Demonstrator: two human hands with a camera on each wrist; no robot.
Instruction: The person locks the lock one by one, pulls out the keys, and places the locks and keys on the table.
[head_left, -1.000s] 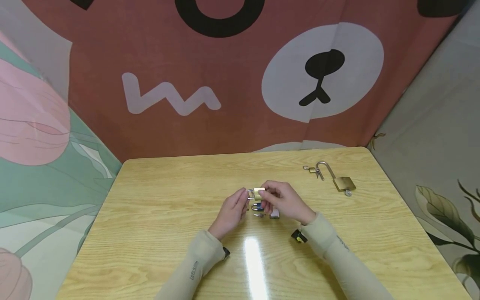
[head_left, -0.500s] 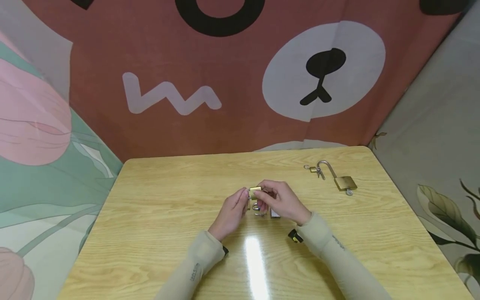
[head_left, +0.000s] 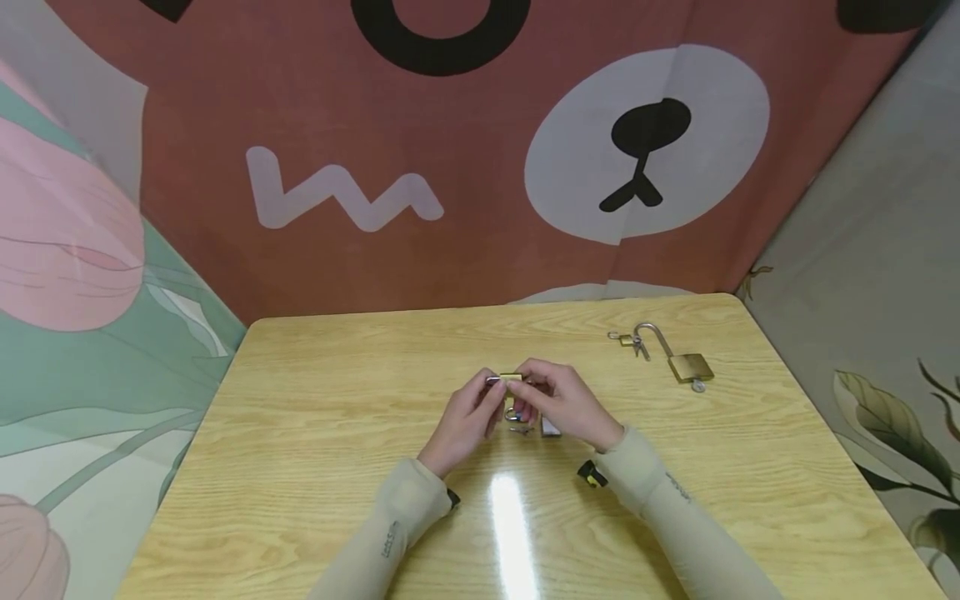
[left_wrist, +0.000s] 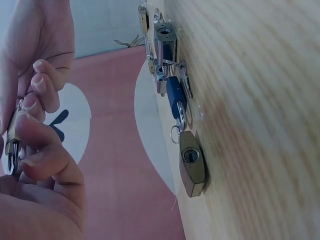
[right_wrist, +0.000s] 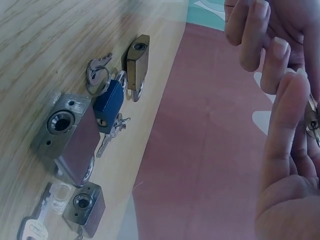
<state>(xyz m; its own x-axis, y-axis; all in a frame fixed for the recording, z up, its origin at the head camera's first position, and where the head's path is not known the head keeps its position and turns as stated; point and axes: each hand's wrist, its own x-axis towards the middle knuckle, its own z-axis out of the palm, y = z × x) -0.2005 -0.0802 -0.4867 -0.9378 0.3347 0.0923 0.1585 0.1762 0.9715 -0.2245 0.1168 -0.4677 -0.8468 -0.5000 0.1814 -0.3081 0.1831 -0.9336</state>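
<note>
A small brass padlock (head_left: 512, 377) is held above the table between both hands. My left hand (head_left: 461, 421) pinches it at the shackle end, and the fingers cover part of the steel shackle (left_wrist: 14, 160). At the body's other end, my right hand (head_left: 570, 404) grips with thumb and fingers. In the right wrist view, the padlock's end (right_wrist: 312, 122) is partly cut off, so I cannot tell whether a key sits in it. Beneath the hands lie a blue padlock (right_wrist: 107, 107), a brass padlock (right_wrist: 137, 62) and a larger silver padlock (right_wrist: 70, 135).
Loose keys (right_wrist: 100, 72) on a ring lie beside the blue padlock. A smaller silver padlock (right_wrist: 85, 207) has a key (right_wrist: 37, 222) near it. Farther right on the wooden table (head_left: 337, 375) rests a big brass padlock (head_left: 690, 367), with a small padlock (head_left: 626, 340) and keys by its shackle.
The held padlock has turned from showing its broad face to showing a thin edge, and has shifted slightly left. The left fingers have moved up over its shackle end.
</note>
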